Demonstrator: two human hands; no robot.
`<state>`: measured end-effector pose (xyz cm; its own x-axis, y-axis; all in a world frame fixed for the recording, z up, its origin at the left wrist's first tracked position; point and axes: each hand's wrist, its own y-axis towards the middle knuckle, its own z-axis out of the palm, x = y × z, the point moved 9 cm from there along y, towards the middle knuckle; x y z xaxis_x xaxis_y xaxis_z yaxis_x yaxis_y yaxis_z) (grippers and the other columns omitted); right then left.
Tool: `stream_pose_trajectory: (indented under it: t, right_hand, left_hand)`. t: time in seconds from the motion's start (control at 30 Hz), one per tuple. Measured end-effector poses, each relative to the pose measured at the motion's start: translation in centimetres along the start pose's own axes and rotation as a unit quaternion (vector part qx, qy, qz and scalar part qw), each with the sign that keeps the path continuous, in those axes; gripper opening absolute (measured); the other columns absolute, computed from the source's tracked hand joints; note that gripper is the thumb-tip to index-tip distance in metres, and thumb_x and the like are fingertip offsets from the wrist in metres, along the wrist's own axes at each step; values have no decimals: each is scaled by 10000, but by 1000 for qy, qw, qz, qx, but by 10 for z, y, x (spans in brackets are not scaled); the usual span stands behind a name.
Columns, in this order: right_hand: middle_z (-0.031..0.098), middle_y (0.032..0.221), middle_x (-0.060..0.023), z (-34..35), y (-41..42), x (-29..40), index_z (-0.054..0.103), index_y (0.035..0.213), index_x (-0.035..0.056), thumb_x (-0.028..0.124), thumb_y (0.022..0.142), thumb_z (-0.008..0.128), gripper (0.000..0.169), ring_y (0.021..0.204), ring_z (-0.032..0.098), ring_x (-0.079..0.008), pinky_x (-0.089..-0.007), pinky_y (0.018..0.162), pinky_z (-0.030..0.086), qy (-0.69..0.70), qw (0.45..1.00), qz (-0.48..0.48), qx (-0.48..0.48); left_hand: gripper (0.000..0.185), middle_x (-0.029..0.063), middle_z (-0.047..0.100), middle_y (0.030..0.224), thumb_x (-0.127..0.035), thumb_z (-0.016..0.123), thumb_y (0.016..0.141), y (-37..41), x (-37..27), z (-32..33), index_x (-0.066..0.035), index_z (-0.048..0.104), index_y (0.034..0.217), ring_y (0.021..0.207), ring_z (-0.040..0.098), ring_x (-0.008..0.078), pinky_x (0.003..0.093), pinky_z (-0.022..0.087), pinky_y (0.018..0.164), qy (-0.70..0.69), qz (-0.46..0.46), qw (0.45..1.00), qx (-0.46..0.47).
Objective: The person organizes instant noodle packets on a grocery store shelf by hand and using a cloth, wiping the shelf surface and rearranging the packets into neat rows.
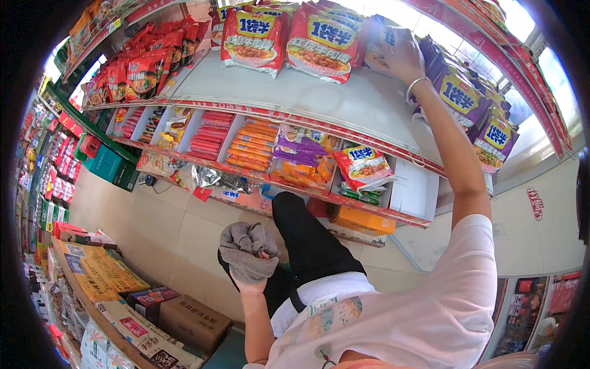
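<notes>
My left hand (251, 276) holds a bunched grey cloth (249, 251) low over the floor, beside my knee. My right hand (403, 57), with a bangle at its wrist, reaches to the back of the white shelf (341, 104) and grips an instant noodle packet (375, 50). Its fingers partly hide that packet. To its left on the shelf stand red noodle packets (322, 44) and another red noodle packet (252, 41); on the right are purple noodle packets (461, 99).
Below the shelf runs a divided tray of sausages (249, 145), with one red noodle packet (364, 168) lying on top. Red snack bags (140, 74) fill the shelf's left end. Cardboard boxes (193, 320) stand at lower left, and an orange box (364, 220) is under the tray.
</notes>
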<state>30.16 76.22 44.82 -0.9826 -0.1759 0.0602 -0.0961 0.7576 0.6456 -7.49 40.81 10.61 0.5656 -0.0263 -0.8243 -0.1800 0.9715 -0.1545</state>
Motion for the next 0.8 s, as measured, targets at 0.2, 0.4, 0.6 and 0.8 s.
stream_pose_trajectory:
  t: [0.2, 0.4, 0.6, 0.8]
  right_hand:
    - [409, 1396, -163, 20, 19, -25, 348, 1401, 81, 431, 796, 623, 751, 1250, 426, -310, -425, 1060, 323, -103, 982, -98, -123]
    - [457, 1338, -138, 12, 37, -20, 393, 1390, 108, 566, 687, 676, 886, 1202, 452, -296, -468, 987, 330, -166, 985, -20, 37]
    - [509, 1258, -121, -1, 21, -18, 516, 1276, 182, 504, 641, 741, 747, 1223, 436, -295, -478, 1006, 331, -166, 977, -131, 20]
    - [617, 1117, -171, 13, 40, -38, 532, 1182, 121, 391, 683, 750, 608, 1058, 575, -353, -424, 904, 451, 76, 987, -107, 95]
  left_hand:
    - [548, 94, 447, 1265, -323, 476, 884, 0, 3, 10, -92, 324, 1357, 1090, 476, 273, 377, 424, 926, 77, 22, 997, -6]
    - [599, 96, 466, 1237, -267, 565, 849, -7, -21, 30, -38, 302, 1336, 1077, 483, 233, 323, 406, 928, 216, 46, 975, -6]
    - [599, 97, 452, 1268, -202, 564, 847, -6, -7, 20, -34, 285, 1350, 1100, 474, 237, 330, 416, 923, 3, 14, 1000, -14]
    - [560, 75, 367, 1383, -299, 449, 897, -6, 17, -5, -95, 285, 1392, 1176, 425, 268, 397, 415, 947, -205, -36, 978, 29]
